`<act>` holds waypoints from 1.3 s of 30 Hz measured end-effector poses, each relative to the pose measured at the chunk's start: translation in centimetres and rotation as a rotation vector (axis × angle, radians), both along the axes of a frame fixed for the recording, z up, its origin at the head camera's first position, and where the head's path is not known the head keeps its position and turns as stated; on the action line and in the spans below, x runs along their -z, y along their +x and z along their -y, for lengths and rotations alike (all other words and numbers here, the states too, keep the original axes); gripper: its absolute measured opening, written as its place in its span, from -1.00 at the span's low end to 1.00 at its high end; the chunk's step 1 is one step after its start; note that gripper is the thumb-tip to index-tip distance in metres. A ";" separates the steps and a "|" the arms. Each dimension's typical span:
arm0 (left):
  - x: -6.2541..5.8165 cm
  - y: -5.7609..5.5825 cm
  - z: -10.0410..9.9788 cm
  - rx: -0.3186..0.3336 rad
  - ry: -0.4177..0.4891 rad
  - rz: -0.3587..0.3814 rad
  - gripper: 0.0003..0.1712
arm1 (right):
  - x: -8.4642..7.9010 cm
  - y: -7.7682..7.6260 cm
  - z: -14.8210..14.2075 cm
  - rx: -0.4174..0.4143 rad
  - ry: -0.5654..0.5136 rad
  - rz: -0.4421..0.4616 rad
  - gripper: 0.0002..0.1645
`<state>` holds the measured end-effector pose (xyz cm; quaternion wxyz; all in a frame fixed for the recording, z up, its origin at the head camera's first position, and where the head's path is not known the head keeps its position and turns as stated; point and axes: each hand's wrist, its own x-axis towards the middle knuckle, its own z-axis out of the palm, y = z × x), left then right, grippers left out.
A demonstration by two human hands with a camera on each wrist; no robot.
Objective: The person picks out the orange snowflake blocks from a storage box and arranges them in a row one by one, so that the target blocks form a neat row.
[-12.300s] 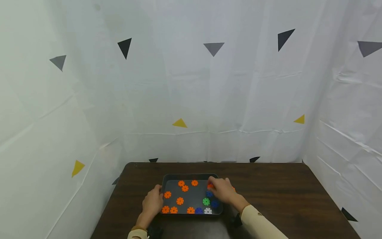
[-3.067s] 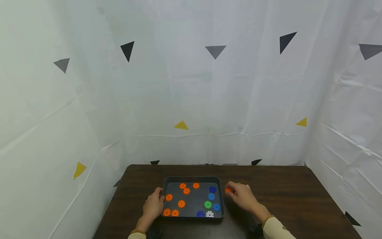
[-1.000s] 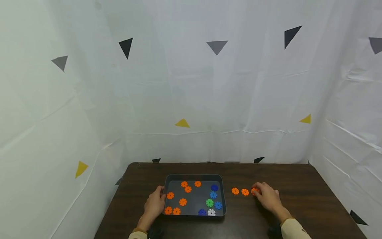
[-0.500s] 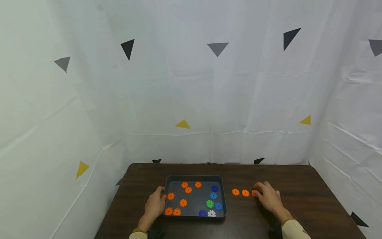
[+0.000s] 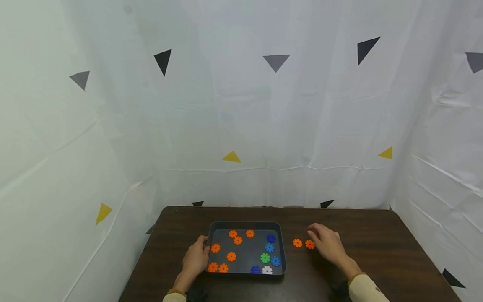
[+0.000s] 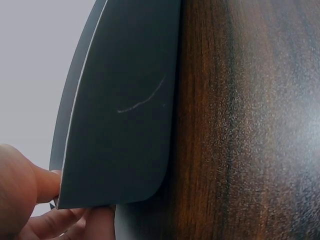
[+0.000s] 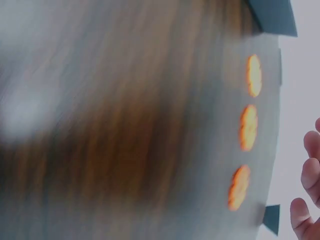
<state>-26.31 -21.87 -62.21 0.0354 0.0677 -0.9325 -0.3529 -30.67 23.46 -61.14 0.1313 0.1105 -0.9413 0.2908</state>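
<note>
My left hand [image 5: 195,258] pinches the left rim of a dark grey tray [image 5: 247,221]; in the left wrist view, the thumb and curled fingers [image 6: 100,222] clasp the corner of the tray's wall [image 6: 120,120]. Inside the tray lie several flower-shaped plastic discs: orange [image 5: 231,256], blue [image 5: 276,261], green [image 5: 265,258] and white [image 5: 267,269]. Right of the tray, three orange discs [image 7: 248,127] form a row on the table. My right hand [image 5: 327,244] hovers over the row's right end with loosely bent fingers, nothing between them, and hides the third disc in the head view.
The dark wood-grain table [image 5: 370,251] extends to the right of the hand and behind the tray. A white sheet [image 5: 241,105] with grey, black and yellow triangles encloses the table at the back and sides.
Two orange discs have gone from the tray to the row on the table. Over the last half second, my right hand has let go of the third disc and moved up and left.
</note>
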 end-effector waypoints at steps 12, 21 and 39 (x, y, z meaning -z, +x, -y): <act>0.3 -0.2 -0.4 -0.002 0.016 0.034 -0.57 | -1.3 -1.6 4.7 -0.082 -0.055 0.019 -0.84; 0.3 -0.8 -1.0 0.025 0.011 0.009 -0.57 | -2.3 -2.4 7.0 -0.115 -0.011 0.012 -0.86; 0.5 -1.0 -1.3 0.035 -0.034 -0.014 -0.58 | -2.2 -3.8 11.3 -0.280 0.057 -0.018 -0.81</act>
